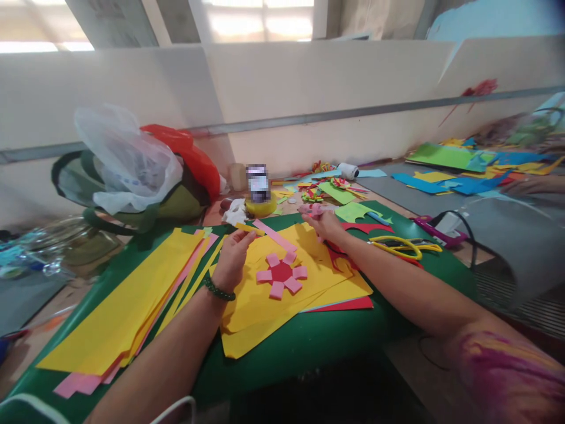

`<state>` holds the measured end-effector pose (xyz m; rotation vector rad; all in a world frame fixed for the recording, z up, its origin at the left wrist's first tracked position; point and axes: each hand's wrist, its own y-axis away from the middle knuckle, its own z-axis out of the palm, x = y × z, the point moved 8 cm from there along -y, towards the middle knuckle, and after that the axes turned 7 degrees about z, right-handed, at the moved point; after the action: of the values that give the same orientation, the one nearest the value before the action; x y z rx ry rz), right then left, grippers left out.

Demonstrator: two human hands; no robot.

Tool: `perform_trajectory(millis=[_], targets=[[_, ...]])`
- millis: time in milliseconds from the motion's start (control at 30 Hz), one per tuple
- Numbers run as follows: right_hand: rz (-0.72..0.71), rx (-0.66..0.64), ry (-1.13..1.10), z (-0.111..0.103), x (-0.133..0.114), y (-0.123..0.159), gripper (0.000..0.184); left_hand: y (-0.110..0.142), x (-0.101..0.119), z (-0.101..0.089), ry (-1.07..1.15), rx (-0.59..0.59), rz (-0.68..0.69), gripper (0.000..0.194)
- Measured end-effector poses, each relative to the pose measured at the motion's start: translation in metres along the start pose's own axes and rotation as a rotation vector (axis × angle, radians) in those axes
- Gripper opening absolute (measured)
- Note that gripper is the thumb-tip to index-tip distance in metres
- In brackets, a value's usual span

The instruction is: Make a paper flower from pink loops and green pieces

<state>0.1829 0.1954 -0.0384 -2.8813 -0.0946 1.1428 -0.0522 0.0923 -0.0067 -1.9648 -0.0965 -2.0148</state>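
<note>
My left hand (pixel 235 250) pinches a short yellow paper strip (pixel 249 228) between thumb and fingers. Closed around a small pink tube-like thing (pixel 314 208) is my right hand (pixel 329 227); its exact kind does not show. Between the hands, a paper flower (pixel 281 272) with a red centre and several pink looped petals lies on stacked yellow sheets (pixel 253 315). A loose pink strip (pixel 276 235) rests just above the flower. Red paper (pixel 348 304) sticks out from under the stack.
Yellow-handled scissors (pixel 399 246) lie at the right of the green board (pixel 309 347). Long yellow papers (pixel 119 306) cover its left side. Behind are a yellow tape roll (pixel 261 206), a bag (pixel 185 194) and paper scraps. A person's hand (pixel 532 185) is at far right.
</note>
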Motion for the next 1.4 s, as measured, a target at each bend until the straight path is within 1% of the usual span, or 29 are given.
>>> perform_trajectory(millis=[67, 133, 200, 267, 300, 367, 433, 467, 500, 533, 567, 600, 633, 667, 700, 733, 767, 833, 900, 967, 1067, 1133, 1200, 1267, 1333, 1400], targets=[[0.075, 0.001, 0.074, 0.004, 0.004, -0.003, 0.049, 0.000, 0.000, 0.002, -0.004, -0.019, 0.029, 0.027], [0.133, -0.021, 0.126, 0.009, 0.005, -0.006, 0.053, 0.000, -0.001, 0.002, -0.015, -0.040, 0.048, 0.027], [0.166, -0.051, 0.165, 0.014, 0.005, -0.008, 0.059, -0.001, -0.004, 0.003, -0.024, -0.065, 0.056, 0.027], [0.169, -0.082, 0.195, 0.013, 0.003, -0.009, 0.058, -0.002, -0.003, 0.004, -0.031, -0.082, 0.072, 0.026], [0.157, -0.098, 0.209, 0.009, 0.002, -0.007, 0.055, -0.001, -0.002, 0.004, -0.034, -0.094, 0.080, 0.025], [0.121, -0.125, 0.238, -0.007, -0.002, 0.001, 0.045, 0.001, 0.001, 0.009, -0.028, -0.140, 0.090, 0.023], [0.070, -0.140, 0.280, -0.030, -0.011, 0.016, 0.032, 0.003, 0.004, 0.015, -0.012, -0.206, 0.089, 0.020], [0.043, -0.148, 0.306, -0.042, -0.017, 0.026, 0.030, 0.005, 0.005, 0.018, -0.010, -0.236, 0.088, 0.019], [-0.062, -0.199, 0.338, -0.048, -0.030, 0.040, 0.033, 0.006, 0.006, 0.021, -0.016, -0.259, 0.091, 0.019], [-0.184, -0.289, 0.325, -0.048, -0.046, 0.055, 0.036, 0.007, 0.006, 0.022, -0.033, -0.276, 0.098, 0.019], [-0.322, -0.355, 0.264, -0.047, -0.065, 0.071, 0.036, 0.008, 0.006, 0.024, -0.060, -0.291, 0.111, 0.019], [-0.453, -0.381, 0.178, -0.046, -0.086, 0.086, 0.030, 0.008, 0.007, 0.025, -0.099, -0.304, 0.134, 0.019], [-0.554, -0.357, 0.089, -0.045, -0.104, 0.096, 0.026, 0.009, 0.008, 0.026, -0.149, -0.316, 0.170, 0.018], [-0.609, -0.293, 0.000, -0.044, -0.118, 0.101, 0.026, 0.009, 0.009, 0.027, -0.208, -0.324, 0.219, 0.016], [-0.628, -0.233, -0.069, -0.039, -0.128, 0.101, 0.027, 0.010, 0.012, 0.028, -0.280, -0.328, 0.279, 0.013], [-0.617, -0.217, -0.125, -0.030, -0.133, 0.098, 0.029, 0.011, 0.015, 0.029, -0.364, -0.330, 0.348, 0.010], [-0.571, -0.225, -0.189, -0.018, -0.133, 0.092, 0.030, 0.013, 0.017, 0.030, -0.458, -0.331, 0.418, 0.007], [-0.467, -0.310, -0.318, 0.005, -0.126, 0.079, 0.027, 0.016, 0.021, 0.033, -0.644, -0.337, 0.535, 0.010], [-0.367, -0.402, -0.441, 0.022, -0.114, 0.069, 0.020, 0.018, 0.021, 0.035, -0.770, -0.351, 0.596, 0.013], [-0.291, -0.465, -0.527, 0.030, -0.103, 0.065, 0.018, 0.019, 0.020, 0.036, -0.816, -0.359, 0.613, 0.013], [-0.217, -0.497, -0.579, 0.031, -0.093, 0.066, 0.020, 0.019, 0.019, 0.036, -0.799, -0.366, 0.604, 0.013], [-0.201, -0.503, -0.595, 0.030, -0.092, 0.067, 0.021, 0.018, 0.020, 0.035, -0.744, -0.353, 0.573, 0.012], [-0.226, -0.491, -0.606, 0.025, -0.093, 0.067, 0.022, 0.017, 0.023, 0.032, -0.647, -0.317, 0.532, 0.011], [-0.277, -0.429, -0.590, 0.016, -0.095, 0.065, 0.019, 0.017, 0.027, 0.029, -0.532, -0.282, 0.497, 0.009], [-0.321, -0.359, -0.531, 0.008, -0.096, 0.062, 0.020, 0.017, 0.030, 0.026, -0.437, -0.263, 0.480, 0.010], [-0.346, -0.338, -0.460, 0.004, -0.096, 0.062, 0.025, 0.017, 0.032, 0.026, -0.400, -0.272, 0.482, 0.013]])
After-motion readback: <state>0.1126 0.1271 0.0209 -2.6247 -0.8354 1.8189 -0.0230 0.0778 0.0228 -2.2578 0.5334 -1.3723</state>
